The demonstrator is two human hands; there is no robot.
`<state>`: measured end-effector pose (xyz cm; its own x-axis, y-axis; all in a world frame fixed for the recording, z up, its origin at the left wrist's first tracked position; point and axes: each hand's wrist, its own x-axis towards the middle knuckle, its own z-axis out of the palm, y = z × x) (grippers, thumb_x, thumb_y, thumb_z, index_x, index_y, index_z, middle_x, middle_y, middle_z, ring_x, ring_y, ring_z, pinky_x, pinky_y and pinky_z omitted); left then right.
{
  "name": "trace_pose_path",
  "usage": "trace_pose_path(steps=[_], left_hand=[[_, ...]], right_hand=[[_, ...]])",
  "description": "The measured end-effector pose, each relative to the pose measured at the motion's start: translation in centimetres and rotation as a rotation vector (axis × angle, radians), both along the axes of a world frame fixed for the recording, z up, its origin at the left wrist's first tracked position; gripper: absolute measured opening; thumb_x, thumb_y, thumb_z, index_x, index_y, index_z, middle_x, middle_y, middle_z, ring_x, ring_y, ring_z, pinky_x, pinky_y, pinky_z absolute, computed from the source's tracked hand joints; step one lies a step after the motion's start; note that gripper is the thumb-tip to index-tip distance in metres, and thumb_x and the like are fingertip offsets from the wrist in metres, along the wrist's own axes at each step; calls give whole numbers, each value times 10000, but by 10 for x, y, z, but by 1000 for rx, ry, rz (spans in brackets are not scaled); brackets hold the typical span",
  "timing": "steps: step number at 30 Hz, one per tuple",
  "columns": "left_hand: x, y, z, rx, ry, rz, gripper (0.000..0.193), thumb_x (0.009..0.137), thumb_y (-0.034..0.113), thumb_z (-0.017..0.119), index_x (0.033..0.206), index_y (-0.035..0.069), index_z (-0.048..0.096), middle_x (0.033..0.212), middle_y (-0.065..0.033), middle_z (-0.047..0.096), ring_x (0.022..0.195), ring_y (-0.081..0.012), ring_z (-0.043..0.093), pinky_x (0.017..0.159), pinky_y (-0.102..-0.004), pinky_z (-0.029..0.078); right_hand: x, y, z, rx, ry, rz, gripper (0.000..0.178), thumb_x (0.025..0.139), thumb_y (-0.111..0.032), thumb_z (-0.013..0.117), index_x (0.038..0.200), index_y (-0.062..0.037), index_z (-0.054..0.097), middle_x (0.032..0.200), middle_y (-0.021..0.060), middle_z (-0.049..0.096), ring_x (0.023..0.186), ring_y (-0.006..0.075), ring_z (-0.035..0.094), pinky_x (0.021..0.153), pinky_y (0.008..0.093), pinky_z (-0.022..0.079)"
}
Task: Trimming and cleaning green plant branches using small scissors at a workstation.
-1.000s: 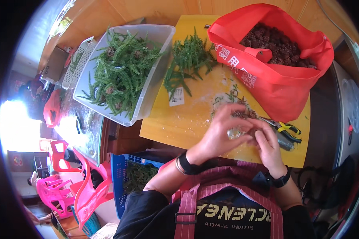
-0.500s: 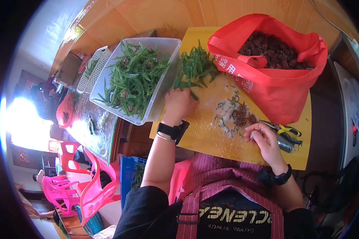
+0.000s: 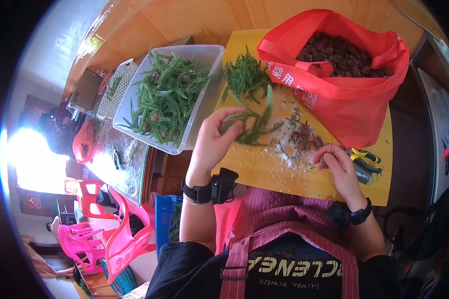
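My left hand (image 3: 213, 139) pinches a green artificial pine sprig (image 3: 258, 128) by one end, just above the yellow board (image 3: 257, 172). Its leafy tips spread to the right. My right hand (image 3: 340, 172) has thumb and fingers closed together near the board's front; whatever is between them is too small to name. Left of that hand, a few brown pine cones (image 3: 301, 140) lie among green scraps and whitish crumbs. Farther back, a heap of green sprigs (image 3: 245, 72) rests on the board.
A clear plastic bin (image 3: 200, 117) of sprigs with cones stands at left. The red bag (image 3: 346, 112) holds many pine cones (image 3: 336, 55) at back right. Pliers with yellow-black handles (image 3: 366, 159) lie beside my right hand. Pink chairs (image 3: 119, 239) stand at lower left.
My left hand has come back from the sprig heap toward me, now lifting one sprig. My right hand stays near the cones, fingers still closed.
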<state>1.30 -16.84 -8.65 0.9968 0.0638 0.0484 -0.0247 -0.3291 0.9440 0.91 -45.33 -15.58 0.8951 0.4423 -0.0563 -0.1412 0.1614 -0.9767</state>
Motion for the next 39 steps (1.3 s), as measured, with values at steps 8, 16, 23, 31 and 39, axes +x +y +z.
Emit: trace_pose_path(steps=[8, 16, 23, 31, 39], left_hand=[[-4, -53, -45, -550, 220, -252, 248, 855, 39, 530, 1093, -28, 516, 921, -68, 613, 813, -125, 587, 750, -247, 475], [-6, -80, -72, -652, 204, -297, 265, 831, 7, 580, 1090, 21, 531, 928, -33, 599, 881, -93, 556, 802, -228, 447], [-12, -77, -70, -703, 328, -426, 459, 808, -36, 555, 1240, 21, 410, 1109, -79, 556, 974, -116, 542, 883, -257, 421], [-13, -83, -76, -623, 176, -484, 594, 791, -62, 570, 1322, 44, 326, 1229, -80, 453, 1093, -98, 450, 905, -253, 409], [-15, -80, -75, -900, 269, -498, 781, 717, -125, 605, 1372, 66, 227, 1247, -77, 415, 1131, -150, 442, 968, -302, 389]], right_hand=[[0, 5, 10, 181, 71, -138, 115, 890, -76, 397, 902, -9, 490, 849, 25, 535, 739, 69, 477, 702, 212, 409], [-3, 4, -2, -79, -75, -84, 139, 813, -46, 593, 887, -34, 476, 796, -50, 457, 683, -10, 398, 579, 137, 323], [-3, 9, 0, -47, -6, -130, 141, 832, -49, 575, 944, -28, 493, 800, -58, 461, 686, -13, 395, 585, 143, 327], [-2, 5, -7, -36, 24, -143, 191, 856, -82, 552, 1026, -12, 502, 869, -37, 512, 750, 8, 426, 671, 164, 356], [-3, 4, -14, 121, 137, -115, 301, 869, -116, 555, 1127, 15, 471, 1006, 10, 553, 891, 51, 487, 800, 210, 393]])
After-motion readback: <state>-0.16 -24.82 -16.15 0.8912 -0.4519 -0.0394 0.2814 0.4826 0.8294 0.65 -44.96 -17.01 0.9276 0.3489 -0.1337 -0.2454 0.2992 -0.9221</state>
